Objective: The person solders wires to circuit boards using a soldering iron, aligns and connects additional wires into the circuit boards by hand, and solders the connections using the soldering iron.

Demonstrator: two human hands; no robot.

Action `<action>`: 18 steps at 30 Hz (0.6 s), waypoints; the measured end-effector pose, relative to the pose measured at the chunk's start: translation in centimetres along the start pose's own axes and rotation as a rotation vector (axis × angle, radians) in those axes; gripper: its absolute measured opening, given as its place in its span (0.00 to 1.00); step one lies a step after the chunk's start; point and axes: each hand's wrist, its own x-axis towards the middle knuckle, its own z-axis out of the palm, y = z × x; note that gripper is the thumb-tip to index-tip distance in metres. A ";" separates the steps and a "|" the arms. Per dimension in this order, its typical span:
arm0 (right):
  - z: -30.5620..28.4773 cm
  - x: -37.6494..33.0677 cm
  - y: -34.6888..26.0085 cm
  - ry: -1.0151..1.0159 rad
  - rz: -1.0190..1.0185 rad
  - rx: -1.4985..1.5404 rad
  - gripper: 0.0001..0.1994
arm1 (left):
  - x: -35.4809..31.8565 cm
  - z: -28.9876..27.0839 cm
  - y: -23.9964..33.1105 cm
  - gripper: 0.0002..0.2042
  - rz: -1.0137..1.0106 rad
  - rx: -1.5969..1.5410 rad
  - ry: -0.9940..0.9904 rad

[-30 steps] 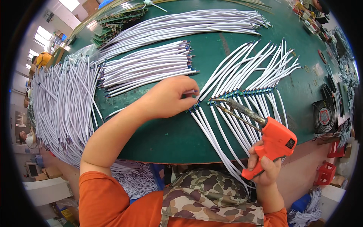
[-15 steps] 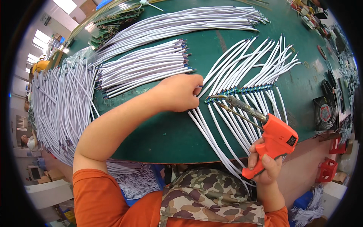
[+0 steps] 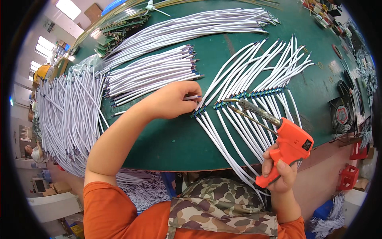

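The thin white cable with a dark tip sits in the middle of the green desk, pinched in the left hand. The left grip is closed on it, and the tip points right, at the left end of the long narrow strip board with blue and green parts. The right hand is wrapped tight around the handle of the orange plastic soldering gun. Its long metal tip hangs just beside the strip.

To do this well, I think the cable tip should be held very still on its spot, and the hot tip should touch only that spot.

Many smooth, round white cables fan out from the strip, both far and near. To the left lies a neat bundle of pale cables with coloured ends. Farther off is a longer bundle. A big heap of cables hangs over the left edge. A small black fan sits at the right.
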 end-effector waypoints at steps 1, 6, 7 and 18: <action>-0.2 -0.1 0.0 -0.009 0.003 -0.008 0.24 | -0.4 0.1 -0.1 0.07 0.001 -0.001 0.001; 0.4 0.0 0.1 -0.016 0.015 -0.016 0.24 | -1.6 0.8 -0.7 0.08 0.179 0.124 0.152; 0.4 0.1 0.1 -0.015 0.013 -0.025 0.25 | -1.8 0.8 -0.5 0.08 0.178 0.121 0.158; 0.2 0.2 -0.4 0.007 -0.001 -0.071 0.31 | -4.8 1.9 -1.8 0.08 0.203 -0.200 0.259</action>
